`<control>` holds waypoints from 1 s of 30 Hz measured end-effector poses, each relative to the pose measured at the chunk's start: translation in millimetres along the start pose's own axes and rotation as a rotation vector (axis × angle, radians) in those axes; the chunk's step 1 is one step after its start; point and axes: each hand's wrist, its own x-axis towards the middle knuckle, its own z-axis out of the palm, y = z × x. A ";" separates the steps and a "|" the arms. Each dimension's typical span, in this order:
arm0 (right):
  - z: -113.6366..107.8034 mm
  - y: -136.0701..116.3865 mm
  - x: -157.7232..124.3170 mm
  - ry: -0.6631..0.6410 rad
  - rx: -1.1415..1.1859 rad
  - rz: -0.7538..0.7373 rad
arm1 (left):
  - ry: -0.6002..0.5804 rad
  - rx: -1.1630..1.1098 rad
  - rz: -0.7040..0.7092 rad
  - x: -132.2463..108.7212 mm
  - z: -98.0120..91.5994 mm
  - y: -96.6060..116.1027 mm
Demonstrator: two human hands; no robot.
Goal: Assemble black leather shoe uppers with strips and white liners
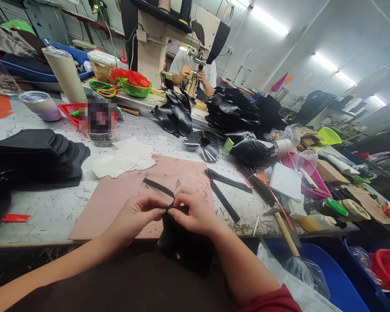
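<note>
A narrow black strip [159,187] curls up over the pink mat, one end free and the other running down between my fingers. My left hand [142,213] pinches it at the edge of a black leather piece [182,242], which hangs below the table edge towards my lap. Close against it, my right hand [193,211] is closed on the same leather edge and strip, thumb and fingers pressed together. Exactly how strip and leather meet is hidden by the fingertips. Two more black strips [225,199] lie joined at one end to the right of my hands.
The pink mat [117,203] lies under my hands, white paper pieces [123,158] at its back edge. Stacked black pieces [35,156] stand left. Black leather parts [234,108] pile up behind. A hammer [286,232] overhangs the front edge. Opposite, a person [185,65] works at a machine.
</note>
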 end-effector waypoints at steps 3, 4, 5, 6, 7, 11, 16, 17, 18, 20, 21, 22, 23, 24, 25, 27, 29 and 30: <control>-4.6 0.0 -1.0 -0.006 0.030 -0.064 | 0.028 -0.050 -0.024 -1.1 0.8 3.9; -6.0 -0.3 -0.9 -0.017 0.033 -0.077 | 0.019 -0.049 -0.035 -1.3 0.4 6.6; -7.1 -1.0 -0.6 -0.030 0.029 -0.091 | 0.004 -0.036 -0.044 -1.1 -0.3 9.9; -7.9 -1.9 -0.2 -0.042 0.017 -0.106 | -0.017 -0.007 -0.050 -0.7 -1.2 13.6; -8.3 -3.1 0.3 -0.053 -0.007 -0.120 | -0.038 0.039 -0.052 0.0 -2.3 17.6; -9.3 -9.8 2.2 -0.077 -0.149 -0.174 | -0.188 0.380 -0.032 4.8 -7.5 31.4; -15.5 -14.4 1.0 -0.064 -0.186 -0.233 | -0.272 0.486 -0.033 9.0 -9.8 35.7; -17.4 -14.4 0.6 -0.067 -0.181 -0.232 | -0.261 0.484 -0.036 9.2 -9.8 35.4; -19.2 -14.3 0.3 -0.069 -0.178 -0.228 | -0.250 0.489 -0.038 9.3 -9.9 35.1; -22.1 -14.0 0.0 -0.078 -0.182 -0.223 | -0.254 0.513 -0.040 9.2 -10.1 34.8; -23.0 -13.9 0.1 -0.087 -0.190 -0.223 | -0.264 0.530 -0.038 9.2 -10.4 35.0; -23.6 -13.8 0.3 -0.099 -0.199 -0.224 | -0.276 0.551 -0.032 9.2 -10.7 35.4; -23.9 -13.7 0.6 -0.113 -0.208 -0.225 | -0.290 0.575 -0.027 9.3 -11.1 36.0; -24.0 -13.5 0.9 -0.124 -0.219 -0.223 | -0.305 0.600 -0.022 9.5 -11.5 36.6; -24.0 -13.2 1.2 -0.132 -0.231 -0.219 | -0.320 0.625 -0.016 9.7 -11.8 37.2; -23.8 -12.5 1.5 -0.139 -0.253 -0.211 | -0.352 0.662 0.000 10.3 -12.3 38.7; -23.2 -12.1 1.5 -0.137 -0.267 -0.204 | -0.397 0.686 0.017 11.0 -12.3 40.7; -22.6 -12.2 1.4 -0.135 -0.270 -0.203 | -0.422 0.703 0.023 11.4 -12.1 41.9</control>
